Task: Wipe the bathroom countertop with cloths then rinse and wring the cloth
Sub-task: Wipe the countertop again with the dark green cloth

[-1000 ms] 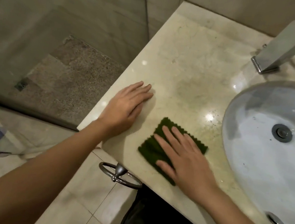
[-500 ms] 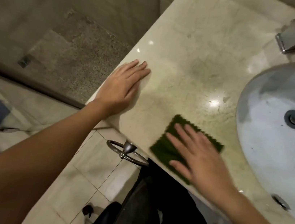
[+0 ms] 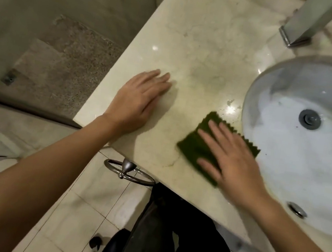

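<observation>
Nearest the camera, the person's dark trouser legs (image 3: 176, 244) stand on a floor of pale square tiles (image 3: 76, 209) with thin dark joints. A metal towel ring (image 3: 129, 171) hangs just under the front edge of the counter (image 3: 204, 45).

The counter is a glossy cream stone slab with faint veins, a thin brownish crack line near its front edge and small bright reflections of lamps.

The right hand (image 3: 233, 156) lies flat, fingers straight and spread, pressing down on the cloth (image 3: 189, 148). It grips nothing. The cloth is dark green with a zigzag-cut edge, and it lies on the counter near the front edge, with its far corner just beside the sink's rim. Both are slightly blurred.

The left hand (image 3: 136, 100) rests palm down on the bare stone near the counter's left edge, fingers straight and together, holding nothing.

To the right, a white oval sink (image 3: 303, 177) is set into the counter, with a dark round drain plug (image 3: 309, 119) and a metal overflow opening (image 3: 297, 209) on its near wall.

Further back, the square base of a chrome tap (image 3: 302, 27) stands on the stone behind the sink.

Left of the counter lies a shower floor (image 3: 69, 65) of speckled, pebbly stone with a small square drain (image 3: 8, 78), and grey tiled walls rise beyond it.
</observation>
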